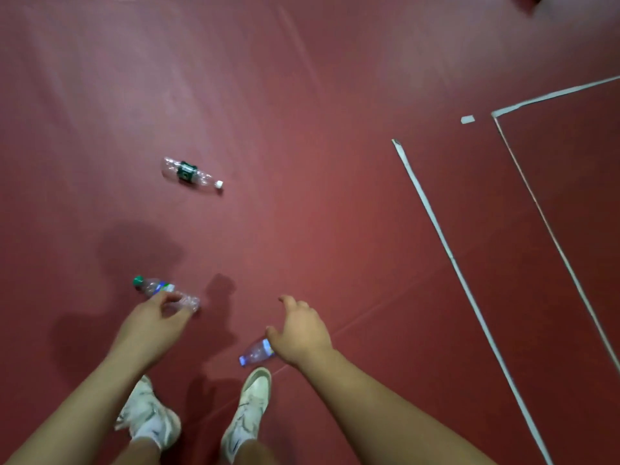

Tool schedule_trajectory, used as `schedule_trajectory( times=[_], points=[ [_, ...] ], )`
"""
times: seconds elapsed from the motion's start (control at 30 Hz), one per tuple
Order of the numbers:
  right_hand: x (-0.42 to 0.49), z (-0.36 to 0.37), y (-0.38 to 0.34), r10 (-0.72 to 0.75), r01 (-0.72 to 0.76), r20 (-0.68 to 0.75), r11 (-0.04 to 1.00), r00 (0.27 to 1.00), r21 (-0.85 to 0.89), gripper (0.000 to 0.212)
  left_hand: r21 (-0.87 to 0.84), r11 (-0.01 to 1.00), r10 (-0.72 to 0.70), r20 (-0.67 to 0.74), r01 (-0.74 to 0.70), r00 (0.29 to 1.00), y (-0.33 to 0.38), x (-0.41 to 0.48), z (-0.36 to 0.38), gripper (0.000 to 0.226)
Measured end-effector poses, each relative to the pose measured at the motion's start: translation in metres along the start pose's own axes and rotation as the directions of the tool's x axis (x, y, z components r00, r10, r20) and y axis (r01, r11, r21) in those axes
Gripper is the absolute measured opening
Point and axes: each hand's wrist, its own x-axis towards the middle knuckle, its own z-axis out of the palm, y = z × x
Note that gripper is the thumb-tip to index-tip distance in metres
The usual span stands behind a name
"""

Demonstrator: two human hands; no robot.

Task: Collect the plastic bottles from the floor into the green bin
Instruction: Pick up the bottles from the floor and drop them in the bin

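Floor (302, 95) is red and matte, seen from above with a person bent over it. Left hand (156, 318) is down at green-cap bottle (157, 287), which lies on its side at lower left, cap pointing up-left, crumpled base toward frame centre. Thumb and fingers curl round its lower half in a narrow pinch; cannot tell if it is off the floor. Right hand (300, 333) hangs lower centre, back of hand to camera, index finger stretched forward, other fingers bent down. Blue-cap bottle (256, 353) sticks out from under its thumb side, cap toward lower left, just above right shoe (250, 406). Its far end is hidden by the hand, so cannot tell whether the hand grips it or only hovers over it. This bottle is blurred. White-cap bottle (189, 173) lies alone on the floor further out, upper left of centre, well apart from both hands, dark green label round its middle, cap pointing right. Left shoe (147, 416) is below left hand; both shoes are white. Two long white tape lines (436, 229) run diagonally down the right side, and a small tape scrap (467, 119) sits between their upper ends. Shadows fall on the floor around green-cap bottle.
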Motion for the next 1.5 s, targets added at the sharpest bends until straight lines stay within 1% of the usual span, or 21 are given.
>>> schedule_trajectory(
  times=[0.1, 0.27, 0.33, 0.4, 0.53, 0.6, 0.67, 0.73, 0.83, 0.9, 0.97, 1.0, 1.03, 1.1, 1.13, 1.17, 1.27, 1.33, 1.37, 1.43, 1.5],
  points=[
    [0.033, 0.02, 0.038, 0.033, -0.031, 0.033, 0.999, 0.999, -0.037, 0.066, -0.001, 0.999, -0.047, 0.009, 0.047, 0.999, -0.006, 0.033, 0.04, 0.027],
    [0.1, 0.097, 0.088, 0.046, -0.029, 0.118, 0.989, 0.992, -0.147, 0.067, -0.04, 0.979, -0.201, 0.023, 0.202, 0.979, -0.057, 0.106, 0.101, 0.045],
    [0.131, 0.137, 0.106, 0.033, -0.002, 0.163, 0.982, 0.986, -0.189, 0.069, -0.059, 0.966, -0.25, 0.009, 0.25, 0.968, -0.083, 0.142, 0.125, 0.049],
    [0.168, 0.18, 0.125, 0.012, 0.04, 0.196, 0.965, 0.981, -0.259, 0.071, -0.084, 0.95, -0.302, -0.015, 0.3, 0.953, -0.106, 0.181, 0.148, 0.059],
    [0.244, 0.266, 0.153, -0.082, 0.188, 0.241, 0.867, 0.967, -0.461, 0.071, -0.21, 0.884, -0.442, -0.089, 0.417, 0.893, -0.158, 0.268, 0.189, 0.078],
    [0.273, 0.301, 0.154, -0.159, 0.296, 0.282, 0.778, 0.946, -0.553, 0.077, -0.258, 0.868, -0.469, -0.146, 0.424, 0.871, -0.186, 0.307, 0.205, 0.085],
    [0.293, 0.326, 0.152, -0.189, 0.368, 0.342, 0.711, 0.921, -0.599, 0.087, -0.296, 0.862, -0.477, -0.194, 0.412, 0.857, -0.207, 0.338, 0.219, 0.093],
    [0.306, 0.346, 0.153, -0.203, 0.407, 0.374, 0.672, 0.905, -0.619, 0.092, -0.324, 0.851, -0.494, -0.225, 0.413, 0.84, -0.218, 0.363, 0.23, 0.099],
    [0.313, 0.364, 0.155, -0.232, 0.475, 0.428, 0.597, 0.874, -0.647, 0.087, -0.323, 0.867, -0.47, -0.278, 0.379, 0.838, -0.221, 0.384, 0.241, 0.103],
    [0.32, 0.374, 0.157, -0.222, 0.49, 0.453, 0.58, 0.864, -0.651, 0.093, -0.33, 0.881, -0.442, -0.324, 0.338, 0.836, -0.224, 0.394, 0.247, 0.105],
    [0.326, 0.38, 0.16, -0.228, 0.497, 0.454, 0.564, 0.862, -0.66, 0.098, -0.348, 0.876, -0.447, -0.324, 0.335, 0.834, -0.228, 0.4, 0.25, 0.106],
    [0.329, 0.384, 0.164, -0.234, 0.493, 0.444, 0.563, 0.865, -0.663, 0.095, -0.342, 0.879, -0.441, -0.322, 0.331, 0.838, -0.232, 0.401, 0.251, 0.105],
    [0.33, 0.388, 0.168, -0.261, 0.498, 0.428, 0.536, 0.865, -0.682, 0.083, -0.333, 0.885, -0.43, -0.322, 0.324, 0.843, -0.236, 0.399, 0.251, 0.105],
    [0.33, 0.395, 0.176, -0.365, 0.508, 0.363, 0.487, 0.858, -0.711, 0.051, -0.33, 0.89, -0.419, -0.316, 0.315, 0.851, -0.243, 0.393, 0.247, 0.105],
    [0.328, 0.396, 0.178, -0.402, 0.505, 0.325, 0.509, 0.856, -0.698, 0.047, -0.329, 0.89, -0.418, -0.316, 0.315, 0.851, -0.245, 0.388, 0.245, 0.105],
    [0.324, 0.393, 0.175, -0.406, 0.502, 0.311, 0.555, 0.859, -0.663, 0.05, -0.333, 0.889, -0.421, -0.319, 0.316, 0.849, -0.247, 0.381, 0.241, 0.105],
    [0.307, 0.356, 0.146, -0.364, 0.447, 0.261, 0.693, 0.894, -0.565, 0.06, -0.357, 0.88, -0.428, -0.317, 0.312, 0.846, -0.24, 0.349, 0.224, 0.105],
    [0.291, 0.32, 0.113, -0.328, 0.359, 0.152, 0.785, 0.932, -0.505, 0.058, -0.375, 0.878, -0.425, -0.323, 0.298, 0.846, -0.228, 0.318, 0.205, 0.105],
    [0.28, 0.3, 0.092, -0.31, 0.317, 0.091, 0.842, 0.946, -0.436, 0.058, -0.387, 0.876, -0.421, -0.326, 0.287, 0.846, -0.221, 0.299, 0.193, 0.106],
    [0.253, 0.255, 0.044, -0.252, 0.237, -0.043, 0.947, 0.967, -0.218, 0.058, -0.428, 0.865, -0.417, -0.321, 0.263, 0.85, -0.206, 0.255, 0.162, 0.106],
    [0.218, 0.208, -0.007, -0.205, 0.199, -0.108, 0.978, 0.973, -0.067, 0.057, -0.466, 0.851, -0.419, -0.323, 0.243, 0.849, -0.189, 0.204, 0.123, 0.106]
  ],
)
